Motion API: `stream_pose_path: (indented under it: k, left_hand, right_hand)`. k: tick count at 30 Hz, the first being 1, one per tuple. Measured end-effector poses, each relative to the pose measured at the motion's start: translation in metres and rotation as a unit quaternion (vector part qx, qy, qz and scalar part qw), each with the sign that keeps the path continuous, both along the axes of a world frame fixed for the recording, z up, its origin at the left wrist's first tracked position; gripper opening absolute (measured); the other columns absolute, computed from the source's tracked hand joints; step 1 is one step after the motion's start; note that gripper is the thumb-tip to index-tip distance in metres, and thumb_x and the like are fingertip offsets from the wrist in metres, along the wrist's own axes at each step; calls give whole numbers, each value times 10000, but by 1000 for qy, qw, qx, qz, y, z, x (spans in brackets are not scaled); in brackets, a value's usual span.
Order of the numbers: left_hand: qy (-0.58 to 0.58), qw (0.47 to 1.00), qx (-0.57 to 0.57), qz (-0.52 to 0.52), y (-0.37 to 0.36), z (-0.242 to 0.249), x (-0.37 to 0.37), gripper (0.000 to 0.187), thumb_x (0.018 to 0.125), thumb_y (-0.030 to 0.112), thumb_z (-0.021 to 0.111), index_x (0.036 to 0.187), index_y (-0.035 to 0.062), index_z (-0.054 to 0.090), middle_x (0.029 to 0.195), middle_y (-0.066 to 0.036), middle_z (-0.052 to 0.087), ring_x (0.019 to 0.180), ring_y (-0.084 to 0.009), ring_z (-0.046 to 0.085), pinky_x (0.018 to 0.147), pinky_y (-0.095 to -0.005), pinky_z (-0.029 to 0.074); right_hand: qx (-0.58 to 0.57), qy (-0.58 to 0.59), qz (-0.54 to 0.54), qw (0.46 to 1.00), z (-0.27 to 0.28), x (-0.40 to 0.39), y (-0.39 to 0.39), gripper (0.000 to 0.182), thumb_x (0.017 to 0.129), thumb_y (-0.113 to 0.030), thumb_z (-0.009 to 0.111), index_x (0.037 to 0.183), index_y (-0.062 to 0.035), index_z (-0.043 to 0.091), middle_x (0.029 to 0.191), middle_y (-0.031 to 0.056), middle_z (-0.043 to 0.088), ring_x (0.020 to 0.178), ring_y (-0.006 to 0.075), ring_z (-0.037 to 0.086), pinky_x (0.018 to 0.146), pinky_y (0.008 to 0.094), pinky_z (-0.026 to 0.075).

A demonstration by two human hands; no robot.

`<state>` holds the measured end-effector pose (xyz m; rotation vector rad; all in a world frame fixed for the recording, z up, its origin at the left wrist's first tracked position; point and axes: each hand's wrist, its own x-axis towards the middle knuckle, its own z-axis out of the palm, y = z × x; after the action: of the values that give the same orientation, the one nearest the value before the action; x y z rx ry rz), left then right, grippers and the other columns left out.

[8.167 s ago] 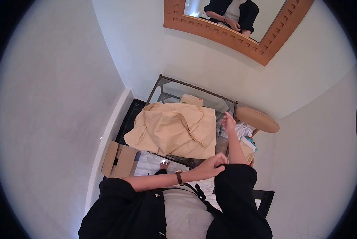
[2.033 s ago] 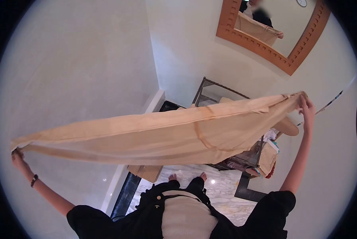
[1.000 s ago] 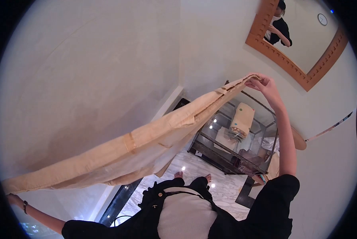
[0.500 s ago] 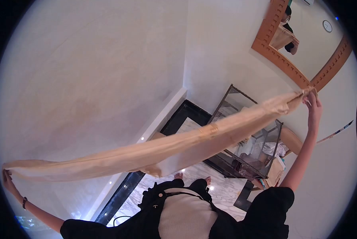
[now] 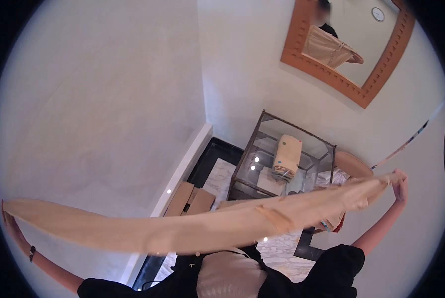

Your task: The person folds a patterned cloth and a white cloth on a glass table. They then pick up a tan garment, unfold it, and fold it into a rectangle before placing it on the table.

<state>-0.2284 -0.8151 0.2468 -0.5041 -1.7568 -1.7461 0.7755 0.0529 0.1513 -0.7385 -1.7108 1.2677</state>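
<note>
A long beige cloth (image 5: 182, 231) stretches across the whole view between my widely spread arms. At the far left, my left hand (image 5: 13, 231) grips one end of it, with the fingers partly hidden by the cloth. My right hand (image 5: 401, 184) is closed on the other end, where the fabric bunches up near the fingers. The middle sags in front of my body, and a loose fold sticks out right of centre. In the mirror (image 5: 288, 47), the cloth's reflection hangs broad and draped.
A glass-topped metal-framed table (image 5: 302, 130) holds a rolled cream textile with coloured dots (image 5: 288, 151). Beside it stands a tan rounded chair back (image 5: 351, 164). Cardboard pieces (image 5: 180, 197) lie by the left wall (image 5: 108, 124). The floor (image 5: 217, 176) is marble with black borders.
The cloth has swung lower at its middle and right end, and my right hand has come down. The view has shifted, uncovering the rolled textile on the table.
</note>
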Motion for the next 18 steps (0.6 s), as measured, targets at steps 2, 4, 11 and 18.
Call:
stream_pose_path:
  k: [2, 4, 11, 18]
  left_hand:
    - [24, 997, 63, -34, 29, 1, -5, 375, 997, 245, 440, 1313, 63, 525, 1199, -52, 546, 901, -134, 539, 781, -253, 439]
    - [45, 991, 108, -59, 74, 4, 2, 363, 992, 238, 445, 1298, 64, 531, 1189, -51, 547, 901, -135, 539, 781, -253, 439]
    - [73, 961, 204, -171, 229, 16, 22, 322, 974, 212, 463, 1247, 68, 553, 1155, -49, 549, 897, -136, 539, 781, -254, 440]
    - [67, 905, 252, -336, 417, 36, 68, 282, 956, 186, 480, 1196, 72, 576, 1121, -47, 550, 894, -137, 539, 781, -254, 440]
  right_hand:
    - [111, 75, -97, 986, -29, 52, -22, 447, 869, -316, 682, 1169, -3, 569, 1054, 84, 620, 1007, 192, 593, 939, 340, 458]
    - [119, 159, -258, 945, -51, 91, -40, 485, 860, -370, 663, 1185, -26, 556, 976, 81, 611, 936, 209, 602, 888, 367, 476]
    - [154, 238, -639, 715, -56, 116, -112, 433, 894, -357, 604, 1188, -42, 558, 921, 58, 595, 887, 184, 578, 834, 346, 465]
    - [187, 178, -724, 640, -1, 102, -138, 388, 929, -344, 546, 1190, -58, 561, 866, 35, 579, 837, 158, 554, 781, 325, 454]
